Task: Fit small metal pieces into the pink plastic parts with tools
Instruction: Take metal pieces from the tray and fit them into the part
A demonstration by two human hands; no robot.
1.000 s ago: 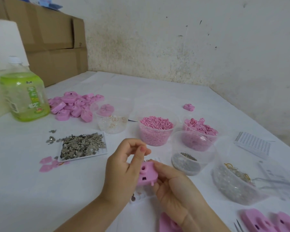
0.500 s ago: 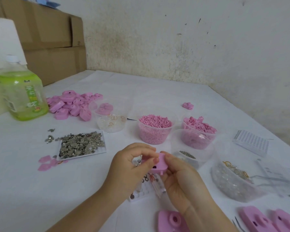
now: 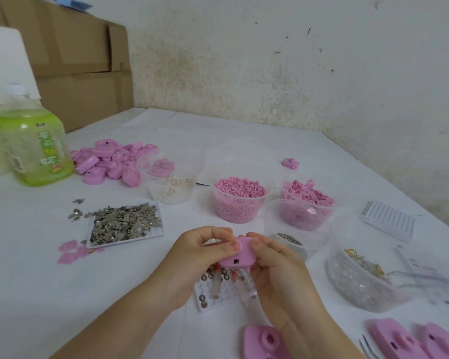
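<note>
Now the left hand point(image 3: 200, 255) and right hand point(image 3: 278, 268) pinch one pink part point(image 3: 240, 248) between them, just above the surface point(image 3: 36, 294). Probably best to hold its square hole point(image 3: 236, 260) in view and steady; the metal pieces point(image 3: 125, 224) lie beyond the left hand.

A pink plastic part point(image 3: 237, 259) is held above the table point(image 3: 36, 294) between the left hand point(image 3: 195, 257) and the right hand point(image 3: 278, 270), pinched near its top by the fingers point(image 3: 230, 246). A small square hole is seen in its near face. A tray of metal pieces point(image 3: 126, 224) is set to the left, with a green bottle point(image 3: 34, 149) and a pile of pink parts point(image 3: 109, 161) farther back.
</note>
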